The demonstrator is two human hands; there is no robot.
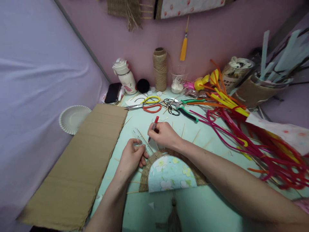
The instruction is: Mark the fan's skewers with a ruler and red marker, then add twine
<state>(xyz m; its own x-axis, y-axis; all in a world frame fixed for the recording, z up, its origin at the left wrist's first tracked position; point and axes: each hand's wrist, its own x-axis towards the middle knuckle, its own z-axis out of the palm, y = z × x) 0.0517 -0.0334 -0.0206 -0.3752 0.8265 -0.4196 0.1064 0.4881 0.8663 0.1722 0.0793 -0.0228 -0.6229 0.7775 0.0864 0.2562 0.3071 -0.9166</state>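
Right hand [164,133] is curled tight around a red pen [154,127], red cap up, tip angled down toward the clear ruler [142,141]. Left hand [131,158] presses that ruler flat, fingertips pinching its near end, so both hands are closed on their tools. The ruler lies slantwise along one of the thin wooden sticks [196,136] that fan out like spokes from the fan piece [169,170]. And that piece is a half-round: a pale blue panel printed with white and yellow flowers, edged by a woven band of brown twine, with a tassel hanging from its straight side toward the person. It sits on the mint-green table [207,206], just beside both wrists, near the middle of the surface. Left of it lies a long cardboard sheet [77,167]; to the right, a heap of pipe cleaners [253,141] in red, pink, yellow and orange.
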